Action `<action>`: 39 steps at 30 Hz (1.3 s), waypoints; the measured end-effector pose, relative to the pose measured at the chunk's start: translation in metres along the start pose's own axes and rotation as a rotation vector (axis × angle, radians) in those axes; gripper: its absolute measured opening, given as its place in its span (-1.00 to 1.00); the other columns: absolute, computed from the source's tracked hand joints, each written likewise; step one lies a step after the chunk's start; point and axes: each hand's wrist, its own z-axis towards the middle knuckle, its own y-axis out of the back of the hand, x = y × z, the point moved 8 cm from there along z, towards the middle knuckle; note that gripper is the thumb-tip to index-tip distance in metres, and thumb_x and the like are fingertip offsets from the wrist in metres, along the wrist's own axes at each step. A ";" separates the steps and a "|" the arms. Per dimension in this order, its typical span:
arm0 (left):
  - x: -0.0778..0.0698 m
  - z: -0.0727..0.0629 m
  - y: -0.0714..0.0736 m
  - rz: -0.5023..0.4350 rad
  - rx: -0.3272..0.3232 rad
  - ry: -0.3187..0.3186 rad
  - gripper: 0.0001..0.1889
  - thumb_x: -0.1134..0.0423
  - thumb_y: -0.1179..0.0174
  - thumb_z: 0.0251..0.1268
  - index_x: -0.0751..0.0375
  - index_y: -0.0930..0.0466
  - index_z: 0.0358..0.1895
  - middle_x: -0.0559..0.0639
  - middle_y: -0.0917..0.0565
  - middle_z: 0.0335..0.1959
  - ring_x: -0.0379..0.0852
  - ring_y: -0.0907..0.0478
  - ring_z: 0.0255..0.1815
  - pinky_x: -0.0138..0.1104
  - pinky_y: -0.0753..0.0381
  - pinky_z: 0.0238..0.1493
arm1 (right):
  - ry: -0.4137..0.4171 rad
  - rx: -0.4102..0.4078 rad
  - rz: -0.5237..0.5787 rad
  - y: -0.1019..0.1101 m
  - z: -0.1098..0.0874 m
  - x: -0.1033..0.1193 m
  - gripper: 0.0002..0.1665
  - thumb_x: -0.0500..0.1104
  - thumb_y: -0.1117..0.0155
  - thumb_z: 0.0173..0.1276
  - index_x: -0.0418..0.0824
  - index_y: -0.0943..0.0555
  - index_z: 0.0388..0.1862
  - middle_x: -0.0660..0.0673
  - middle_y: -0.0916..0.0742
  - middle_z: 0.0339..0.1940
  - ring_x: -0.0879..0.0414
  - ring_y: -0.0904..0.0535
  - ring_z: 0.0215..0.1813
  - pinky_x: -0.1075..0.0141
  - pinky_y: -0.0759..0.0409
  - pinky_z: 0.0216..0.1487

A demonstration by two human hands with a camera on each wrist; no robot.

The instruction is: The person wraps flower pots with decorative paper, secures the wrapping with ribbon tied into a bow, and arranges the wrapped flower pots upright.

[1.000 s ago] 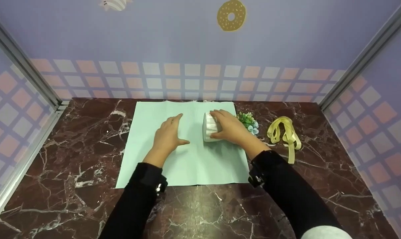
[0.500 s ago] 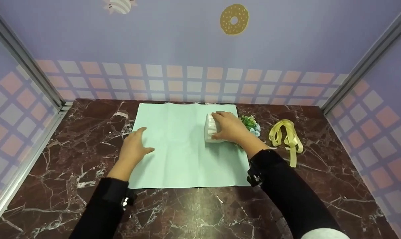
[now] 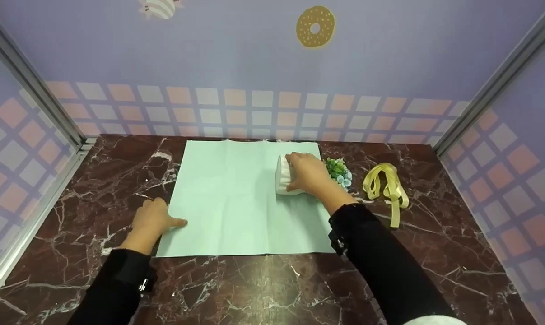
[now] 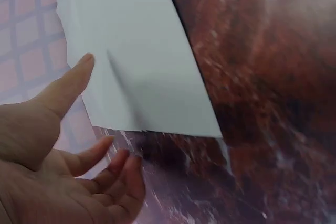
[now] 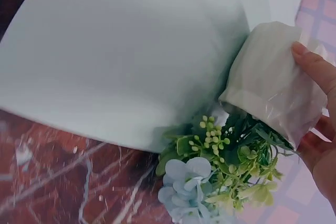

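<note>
A white ribbed flower pot lies on its side on the right part of a pale green paper sheet. My right hand grips the pot, thumb on one side and fingers on the other. Artificial flowers, pale blue with green leaves, stick out of its mouth towards the right, past the sheet's edge. At the sheet's left edge is my left hand. Its thumb reaches over the paper, while the other fingers, loosely bent, are just outside the edge in the left wrist view.
A loosely folded yellow ribbon lies on the dark red marbled table, right of the flowers. Behind the table rises a lilac wall with a checked band, and side panels close it in left and right.
My left hand has moved left and nearer to me, from over the middle of the sheet to its left edge. My right hand keeps its hold on the pot in the same place.
</note>
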 end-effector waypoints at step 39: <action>0.003 -0.034 -0.023 0.002 0.045 0.131 -0.30 0.07 -0.37 0.20 0.63 -0.37 0.15 0.53 -0.49 0.00 0.38 -0.55 -0.15 0.08 -0.60 -0.33 | -0.079 0.043 -0.073 -0.004 0.004 0.004 -0.03 0.00 -0.70 -0.16 -0.30 -0.43 0.20 -0.24 -0.58 0.05 -0.17 -0.51 0.06 0.07 -0.53 0.13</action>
